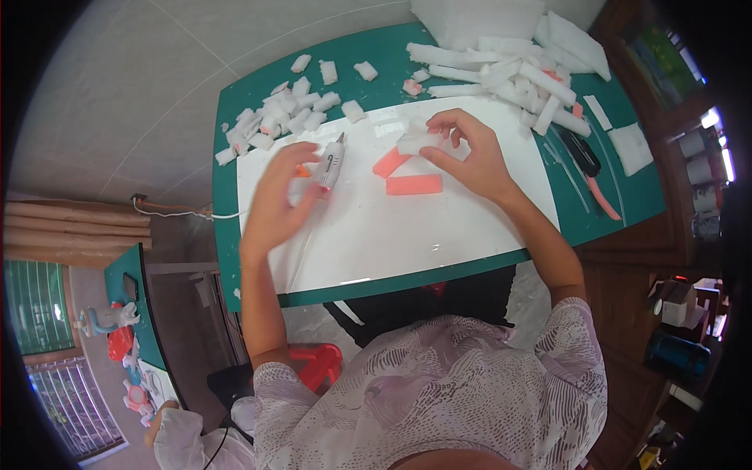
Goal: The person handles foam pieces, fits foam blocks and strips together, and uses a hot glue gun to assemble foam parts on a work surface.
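My left hand (276,196) grips a white glue gun (330,163) with an orange trigger, its tip pointing away from me over the white board (392,227). My right hand (464,149) holds a small white foam block (413,141) between thumb and fingers, just right of the gun's tip. Under that block an orange-pink foam piece (389,162) lies slanted. A second orange-pink bar (413,185) lies flat on the board just in front of my right hand.
The board rests on a green table (243,258). Several small white foam cubes (274,117) are heaped at the far left, long white foam strips (517,78) at the far right. Dark hand tools (583,160) lie to the right. A red stool (317,364) stands below.
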Action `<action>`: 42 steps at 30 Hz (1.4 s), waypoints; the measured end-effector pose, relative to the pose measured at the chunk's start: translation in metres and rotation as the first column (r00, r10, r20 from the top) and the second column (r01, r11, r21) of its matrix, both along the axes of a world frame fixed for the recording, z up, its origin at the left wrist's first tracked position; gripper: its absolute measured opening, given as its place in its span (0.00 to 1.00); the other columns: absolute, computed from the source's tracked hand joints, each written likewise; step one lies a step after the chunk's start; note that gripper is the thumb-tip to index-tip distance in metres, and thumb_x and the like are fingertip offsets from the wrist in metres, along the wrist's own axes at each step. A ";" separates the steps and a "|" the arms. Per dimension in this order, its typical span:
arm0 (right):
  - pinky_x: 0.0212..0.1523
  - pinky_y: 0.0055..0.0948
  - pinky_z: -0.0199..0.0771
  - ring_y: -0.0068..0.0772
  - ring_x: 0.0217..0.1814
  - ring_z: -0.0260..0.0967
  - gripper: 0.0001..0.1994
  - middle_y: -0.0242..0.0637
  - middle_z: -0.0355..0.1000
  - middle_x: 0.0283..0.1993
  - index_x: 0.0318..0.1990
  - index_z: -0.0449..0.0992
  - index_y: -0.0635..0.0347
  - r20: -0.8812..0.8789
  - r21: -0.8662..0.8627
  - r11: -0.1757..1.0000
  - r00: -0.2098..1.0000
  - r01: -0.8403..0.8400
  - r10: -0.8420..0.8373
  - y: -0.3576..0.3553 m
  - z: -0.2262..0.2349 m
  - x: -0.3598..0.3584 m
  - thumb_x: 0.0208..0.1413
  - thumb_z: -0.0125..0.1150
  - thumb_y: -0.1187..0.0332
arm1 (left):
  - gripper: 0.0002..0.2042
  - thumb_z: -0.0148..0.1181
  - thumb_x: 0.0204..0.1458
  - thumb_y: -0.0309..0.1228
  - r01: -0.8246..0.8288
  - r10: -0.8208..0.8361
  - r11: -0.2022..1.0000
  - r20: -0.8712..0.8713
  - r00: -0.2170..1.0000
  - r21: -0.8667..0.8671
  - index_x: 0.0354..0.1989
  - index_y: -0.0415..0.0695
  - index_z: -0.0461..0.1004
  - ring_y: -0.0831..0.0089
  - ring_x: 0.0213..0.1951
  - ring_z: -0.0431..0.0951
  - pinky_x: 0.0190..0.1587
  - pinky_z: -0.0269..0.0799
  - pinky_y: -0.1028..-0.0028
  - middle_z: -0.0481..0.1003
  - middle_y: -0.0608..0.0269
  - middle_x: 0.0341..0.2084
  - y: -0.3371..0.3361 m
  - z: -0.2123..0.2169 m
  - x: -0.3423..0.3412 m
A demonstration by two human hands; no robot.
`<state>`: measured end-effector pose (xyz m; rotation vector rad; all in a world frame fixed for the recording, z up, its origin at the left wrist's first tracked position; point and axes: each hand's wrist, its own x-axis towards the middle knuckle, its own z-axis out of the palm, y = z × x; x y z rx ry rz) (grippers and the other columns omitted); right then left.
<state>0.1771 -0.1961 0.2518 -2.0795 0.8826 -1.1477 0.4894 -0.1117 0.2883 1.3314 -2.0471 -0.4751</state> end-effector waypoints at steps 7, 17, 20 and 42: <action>0.39 0.28 0.68 0.30 0.41 0.70 0.20 0.34 0.72 0.42 0.43 0.71 0.57 -0.016 0.004 0.996 0.996 -0.093 0.093 0.026 0.004 0.021 0.46 0.75 0.63 | 0.27 0.75 0.40 0.32 0.245 -0.022 0.809 0.389 0.921 -0.534 0.51 0.45 0.74 0.60 0.43 0.77 0.42 0.75 0.66 0.75 0.58 0.47 0.018 -0.018 -0.081; 0.41 0.30 0.68 0.33 0.39 0.69 0.16 0.33 0.71 0.35 0.36 0.68 0.57 -0.024 0.116 0.992 0.999 -0.042 0.045 0.029 0.001 0.028 0.46 0.72 0.65 | 0.21 0.70 0.45 0.25 0.193 -0.005 0.822 0.331 0.944 -0.536 0.49 0.42 0.73 0.61 0.41 0.77 0.40 0.76 0.67 0.74 0.57 0.42 -0.002 -0.035 -0.078; 0.41 0.31 0.68 0.33 0.39 0.69 0.16 0.33 0.71 0.34 0.34 0.68 0.58 -0.035 0.111 0.993 0.999 -0.032 0.036 0.031 0.003 0.034 0.46 0.73 0.65 | 0.21 0.70 0.45 0.24 0.157 -0.034 0.852 0.247 0.968 -0.499 0.49 0.40 0.73 0.61 0.41 0.77 0.40 0.75 0.69 0.74 0.57 0.42 -0.003 -0.034 -0.076; 0.38 0.30 0.73 0.33 0.37 0.75 0.14 0.39 0.76 0.34 0.36 0.71 0.59 -0.169 0.138 0.990 0.985 -0.009 0.032 0.024 0.015 0.058 0.54 0.68 0.61 | 0.26 0.66 0.50 0.25 0.029 -0.021 0.953 0.030 0.999 -0.302 0.58 0.41 0.66 0.55 0.51 0.77 0.50 0.75 0.66 0.75 0.53 0.51 -0.005 -0.056 -0.066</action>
